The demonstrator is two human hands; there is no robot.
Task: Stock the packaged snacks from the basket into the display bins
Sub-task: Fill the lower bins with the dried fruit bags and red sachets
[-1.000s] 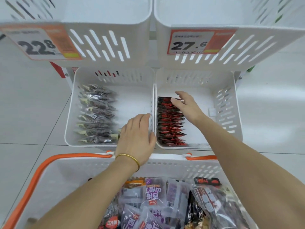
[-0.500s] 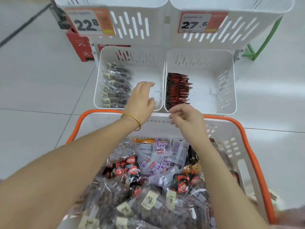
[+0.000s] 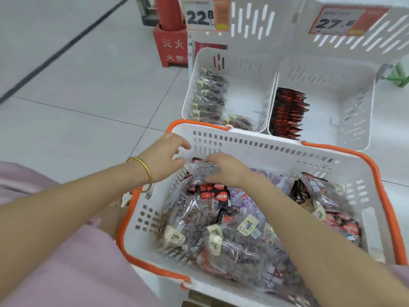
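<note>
Here, packet (image 3: 202,170) pinched by right hand (image 3: 225,168), far left in basket (image 3: 265,149); left hand (image 3: 164,159) loosely curled, empty. Judged light, slippery film; sealed edge best gripped.

Pale tiled floor (image 3: 88,111), dark line at 10 o'clock; red fire-extinguisher stand (image 3: 170,49) at 11 o'clock; green frame (image 3: 401,74) at 2 o'clock.

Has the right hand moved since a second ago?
Yes: the right hand left the red-packet bin and now grips a packet in the basket.
</note>
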